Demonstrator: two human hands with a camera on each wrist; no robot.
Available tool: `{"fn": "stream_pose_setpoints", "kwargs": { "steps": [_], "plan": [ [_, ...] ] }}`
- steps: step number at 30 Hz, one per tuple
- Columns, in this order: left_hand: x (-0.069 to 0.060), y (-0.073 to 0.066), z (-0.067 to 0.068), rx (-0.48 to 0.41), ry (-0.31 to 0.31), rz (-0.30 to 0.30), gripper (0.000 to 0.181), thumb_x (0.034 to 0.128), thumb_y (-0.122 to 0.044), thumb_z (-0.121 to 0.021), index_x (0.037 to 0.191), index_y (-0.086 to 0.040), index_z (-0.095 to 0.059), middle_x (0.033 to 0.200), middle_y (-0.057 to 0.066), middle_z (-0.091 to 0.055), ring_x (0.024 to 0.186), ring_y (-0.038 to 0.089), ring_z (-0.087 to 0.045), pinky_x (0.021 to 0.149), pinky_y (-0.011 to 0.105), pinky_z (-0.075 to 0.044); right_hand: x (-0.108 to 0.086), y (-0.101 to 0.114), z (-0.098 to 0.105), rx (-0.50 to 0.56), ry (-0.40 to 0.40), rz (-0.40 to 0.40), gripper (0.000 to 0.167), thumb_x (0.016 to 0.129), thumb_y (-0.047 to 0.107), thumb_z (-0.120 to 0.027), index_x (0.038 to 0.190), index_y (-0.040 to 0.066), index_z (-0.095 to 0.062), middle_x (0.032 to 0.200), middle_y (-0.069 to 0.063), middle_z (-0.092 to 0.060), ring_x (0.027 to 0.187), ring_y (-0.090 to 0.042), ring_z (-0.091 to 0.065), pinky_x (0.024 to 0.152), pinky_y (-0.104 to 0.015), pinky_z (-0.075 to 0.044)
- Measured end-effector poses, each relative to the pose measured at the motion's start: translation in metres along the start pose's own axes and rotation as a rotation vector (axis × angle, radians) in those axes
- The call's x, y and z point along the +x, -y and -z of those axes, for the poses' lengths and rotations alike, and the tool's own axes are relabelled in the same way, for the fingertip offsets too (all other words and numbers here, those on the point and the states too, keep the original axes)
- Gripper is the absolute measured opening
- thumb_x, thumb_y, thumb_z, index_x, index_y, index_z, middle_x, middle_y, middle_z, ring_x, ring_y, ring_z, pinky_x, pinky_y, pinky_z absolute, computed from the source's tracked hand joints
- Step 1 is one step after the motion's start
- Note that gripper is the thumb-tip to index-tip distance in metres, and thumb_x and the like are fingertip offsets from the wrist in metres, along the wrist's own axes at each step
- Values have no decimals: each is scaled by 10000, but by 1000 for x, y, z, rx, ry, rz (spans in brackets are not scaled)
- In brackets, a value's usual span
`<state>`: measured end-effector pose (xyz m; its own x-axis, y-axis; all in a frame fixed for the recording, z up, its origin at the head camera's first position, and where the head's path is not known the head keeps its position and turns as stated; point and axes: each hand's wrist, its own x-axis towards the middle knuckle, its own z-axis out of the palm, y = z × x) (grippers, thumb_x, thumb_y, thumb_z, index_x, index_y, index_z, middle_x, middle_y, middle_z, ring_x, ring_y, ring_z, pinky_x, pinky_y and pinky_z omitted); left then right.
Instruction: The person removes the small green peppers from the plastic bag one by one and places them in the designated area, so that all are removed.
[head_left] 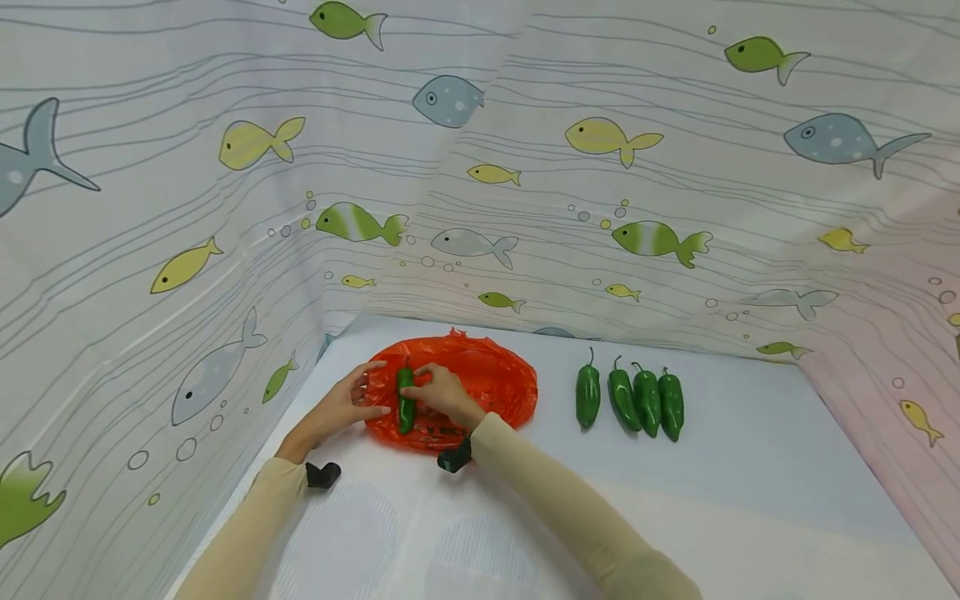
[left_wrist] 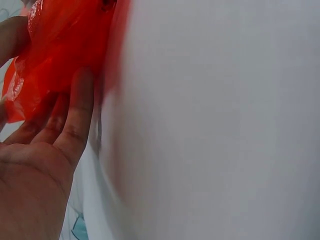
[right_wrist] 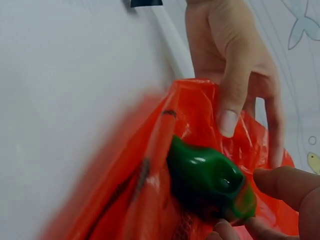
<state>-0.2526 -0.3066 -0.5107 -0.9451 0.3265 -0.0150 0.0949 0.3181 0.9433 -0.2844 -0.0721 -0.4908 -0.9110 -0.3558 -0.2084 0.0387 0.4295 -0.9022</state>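
Observation:
A green chili pepper stands lengthwise over the left part of a red plastic bag. My right hand pinches this pepper between thumb and fingers; in the right wrist view its glossy body lies against the bag's red film. At the bag's left rim is my left hand, thumb and fingers spread well apart. Seen from the left wrist, the fingers lie nearly straight along the bag's film. How much of the pepper sits inside the bag is hard to tell.
Right of the bag, one green chili pepper lies apart from a close row of several more. White cloth covers the table. A fish-patterned curtain hangs behind and along both sides.

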Motion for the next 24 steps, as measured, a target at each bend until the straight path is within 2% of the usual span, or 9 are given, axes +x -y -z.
{"fn": "stream_pose_setpoints", "kwargs": {
  "steps": [7, 16, 24],
  "plan": [
    [-1, -1, -1, 2, -3, 8, 819, 914, -131, -795, 1580, -203, -324, 1545, 176, -415, 1335, 415, -500, 1014, 418, -526, 3, 1, -8, 0, -27, -32, 543, 928, 339, -785, 1342, 59, -573, 939, -63, -644, 719, -252, -644, 644, -323, -584],
    [-3, -4, -1, -13, -4, 24, 856, 899, -133, -812, 1590, -201, -311, 1553, 182, -404, 1341, 426, -495, 982, 373, -547, 11, 4, -14, -6, -44, -56, 611, 943, 419, -748, 1383, 49, -540, 953, -69, -619, 721, -233, -611, 626, -300, -563],
    [-4, -5, -1, -3, 0, 17, 843, 905, -149, -806, 1588, -185, -311, 1559, 177, -394, 1352, 435, -482, 1010, 417, -531, 17, 3, -15, -15, -16, -63, 410, 962, 439, -719, 1139, 76, -647, 824, -60, -635, 674, -219, -595, 583, -280, -542]
  ]
}}
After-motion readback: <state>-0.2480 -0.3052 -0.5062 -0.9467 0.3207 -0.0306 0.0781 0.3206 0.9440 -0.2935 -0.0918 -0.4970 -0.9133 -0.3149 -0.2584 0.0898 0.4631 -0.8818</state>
